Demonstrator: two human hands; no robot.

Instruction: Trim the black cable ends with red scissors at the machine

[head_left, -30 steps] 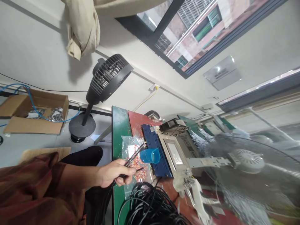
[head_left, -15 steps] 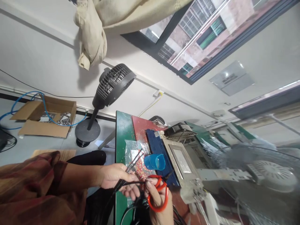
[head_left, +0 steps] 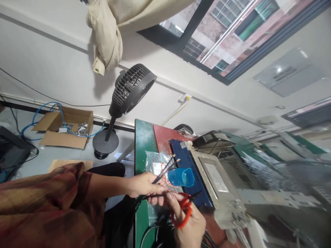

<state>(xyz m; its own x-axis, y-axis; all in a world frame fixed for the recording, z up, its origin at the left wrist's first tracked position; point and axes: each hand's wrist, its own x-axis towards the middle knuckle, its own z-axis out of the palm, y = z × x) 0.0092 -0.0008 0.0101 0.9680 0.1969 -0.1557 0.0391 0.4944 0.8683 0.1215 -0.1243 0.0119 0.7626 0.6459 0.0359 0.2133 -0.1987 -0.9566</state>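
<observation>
My left hand (head_left: 148,187) is closed around several black cables (head_left: 165,168), whose stripped ends stick up past the thumb. Beside it, my right hand (head_left: 190,220) has its fingers through the red handles of a pair of scissors (head_left: 183,222), the dark blades pointing to the right. The right thumb and fingertip also pinch a black cable, close against the left fingertips. Just beyond the hands lies a blue plastic cup (head_left: 179,177), tipped with its mouth to the right. Under it is a clear plastic bag (head_left: 152,159) with small red and pale pieces.
A beige machine (head_left: 214,175) with a dark blue panel (head_left: 178,148) stands on the green table (head_left: 141,137). More black cable bunches lie below my hands. A grey fan (head_left: 134,88) and an open cardboard box (head_left: 64,139) are on the floor to the left.
The whole view has shifted, so the table and hands sit further right. The right hand has turned slightly with the scissors. Both hands keep their hold.
</observation>
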